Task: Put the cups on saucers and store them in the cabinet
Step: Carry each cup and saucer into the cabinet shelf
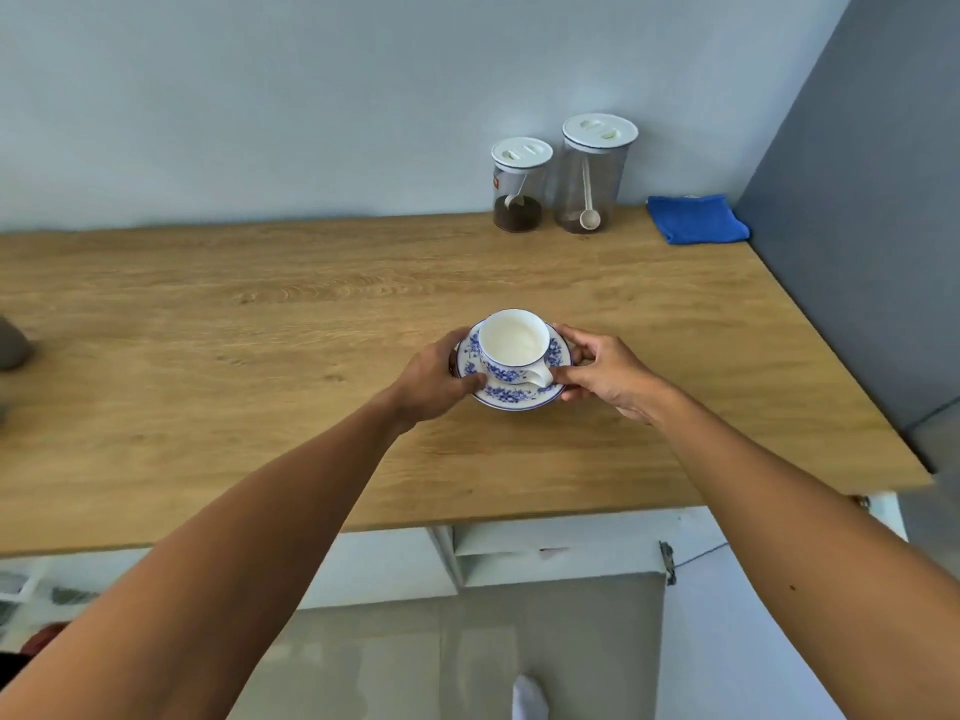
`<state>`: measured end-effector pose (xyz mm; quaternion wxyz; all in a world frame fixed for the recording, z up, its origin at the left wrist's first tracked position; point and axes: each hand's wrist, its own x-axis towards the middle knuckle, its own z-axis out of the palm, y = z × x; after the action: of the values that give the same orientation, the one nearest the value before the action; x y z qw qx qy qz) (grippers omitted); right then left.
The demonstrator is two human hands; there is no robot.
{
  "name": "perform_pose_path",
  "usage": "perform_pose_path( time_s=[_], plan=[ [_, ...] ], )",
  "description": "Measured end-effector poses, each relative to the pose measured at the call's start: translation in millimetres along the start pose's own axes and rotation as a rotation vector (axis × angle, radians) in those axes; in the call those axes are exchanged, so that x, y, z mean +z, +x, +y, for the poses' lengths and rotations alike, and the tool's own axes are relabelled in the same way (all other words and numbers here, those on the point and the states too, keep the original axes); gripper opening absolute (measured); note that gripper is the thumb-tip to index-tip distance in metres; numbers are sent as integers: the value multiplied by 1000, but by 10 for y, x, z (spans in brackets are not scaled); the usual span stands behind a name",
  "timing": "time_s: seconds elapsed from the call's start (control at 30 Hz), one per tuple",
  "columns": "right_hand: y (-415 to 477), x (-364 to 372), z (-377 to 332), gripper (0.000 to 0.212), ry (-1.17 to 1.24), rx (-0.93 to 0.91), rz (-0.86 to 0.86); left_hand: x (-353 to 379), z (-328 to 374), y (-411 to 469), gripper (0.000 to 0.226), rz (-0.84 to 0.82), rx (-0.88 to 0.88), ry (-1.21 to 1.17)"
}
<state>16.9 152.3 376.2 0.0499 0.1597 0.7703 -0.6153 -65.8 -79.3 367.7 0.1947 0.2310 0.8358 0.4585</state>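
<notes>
A white cup (511,341) with a blue flower pattern stands upright on a matching saucer (519,397) near the middle of the wooden counter (260,356). Its handle points toward me and to the right. My left hand (441,376) grips the saucer's left rim, thumb on top. My right hand (605,374) grips the right rim, thumb near the cup's handle. Whether the saucer rests on the counter or is slightly lifted cannot be told. Below the counter's front edge an open cabinet (545,553) with a white shelf shows, its door (670,563) swung toward me.
Two clear jars with white lids, a small one (519,184) with dark grounds and a taller one (595,174) with a scoop, stand at the back right. A folded blue cloth (696,218) lies beside them. A grey wall (872,200) bounds the right side. A grey object (13,345) sits at the left edge.
</notes>
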Motion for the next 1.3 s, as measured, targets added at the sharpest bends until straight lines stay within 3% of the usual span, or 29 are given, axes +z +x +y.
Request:
perform_pose_path(
  time_s=[0.33, 0.8, 1.03, 1.3],
  plan=[
    [-1413, 94, 344, 79, 81, 57, 128, 536, 162, -964, 64, -102, 53, 42],
    [-2932, 242, 1029, 77, 93, 77, 144, 1329, 83, -2275, 75, -192, 13, 16],
    [-2915, 363, 1620, 72, 95, 115, 146, 1671, -317, -2329, 68, -221, -56, -16],
    [-2033, 546, 2642, 74, 100, 125, 120, 2145, -1320, -1778, 67, -213, -111, -71]
  ],
)
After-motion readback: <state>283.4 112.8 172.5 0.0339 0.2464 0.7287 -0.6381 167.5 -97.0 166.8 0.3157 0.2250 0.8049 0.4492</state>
